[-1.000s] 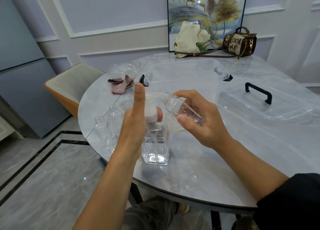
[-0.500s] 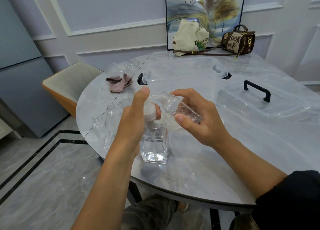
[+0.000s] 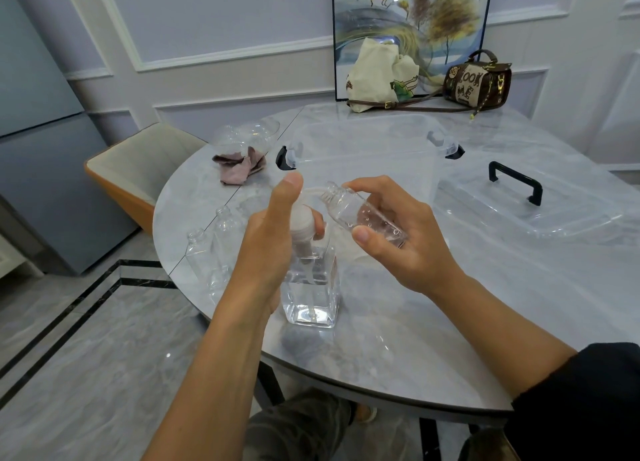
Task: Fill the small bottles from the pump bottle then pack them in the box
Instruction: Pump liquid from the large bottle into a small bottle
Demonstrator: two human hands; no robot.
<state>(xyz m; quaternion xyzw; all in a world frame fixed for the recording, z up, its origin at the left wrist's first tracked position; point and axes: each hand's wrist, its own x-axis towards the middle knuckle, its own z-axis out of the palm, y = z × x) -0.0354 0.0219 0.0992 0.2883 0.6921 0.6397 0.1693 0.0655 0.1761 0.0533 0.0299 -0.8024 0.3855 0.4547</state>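
Observation:
A clear square pump bottle [image 3: 311, 294] with a white pump head stands near the table's front edge, partly filled with clear liquid. My left hand [image 3: 273, 238] grips its neck, thumb pressing on the pump top. My right hand [image 3: 391, 232] holds a small clear bottle [image 3: 356, 214] tilted, its open mouth at the pump's spout; a little liquid with bubbles lies inside. Several empty small bottles [image 3: 214, 242] stand to the left of the pump bottle. The clear plastic box [image 3: 363, 148] with black latches sits behind my hands.
The box's clear lid [image 3: 540, 204] with a black handle lies on the right of the marble table [image 3: 450, 322]. A clear bowl [image 3: 249, 136] and a pinkish cloth [image 3: 242, 167] lie at back left. Two bags and a picture stand at the far edge. A chair is at left.
My left thumb has come down from pointing up onto the pump head. The small bottle stays at the spout.

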